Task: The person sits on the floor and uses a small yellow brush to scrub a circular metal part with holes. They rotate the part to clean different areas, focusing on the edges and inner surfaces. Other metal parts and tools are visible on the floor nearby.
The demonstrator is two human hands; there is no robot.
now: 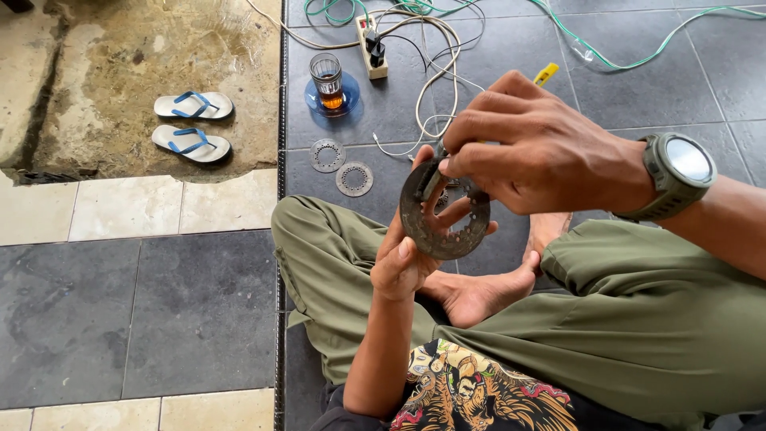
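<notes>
So the person's sitting cross-legged on the dark tiled floor [199,311], barefoot, in olive trousers, looking straight down at their own hands. The left hand [407,259] comes up from below and has its grip closed on the lower edge of a rusty round metal disc [440,214], thumb on the front face, fingers behind it. The disc is held up roughly on edge over the lap, above the crossed feet, well off the floor. It's ring shaped with a big opening in the middle and small holes along the rim.

The right hand [531,152], with a chunky green wristwatch [677,175], reaches in from the right and its fingertips are pinched together at the top edge of the disc. There seems to be something small and dark there, but I can't tell what it is.

On the floor past the knees lie 2 smaller perforated discs [341,167], just beside each other. Further back there's a glass of tea [328,81] on a blue saucer, a power strip [372,46] with a tangle of cables, and 2 blue-strapped flip-flops [192,124] on the bare concrete patch to the left.
</notes>
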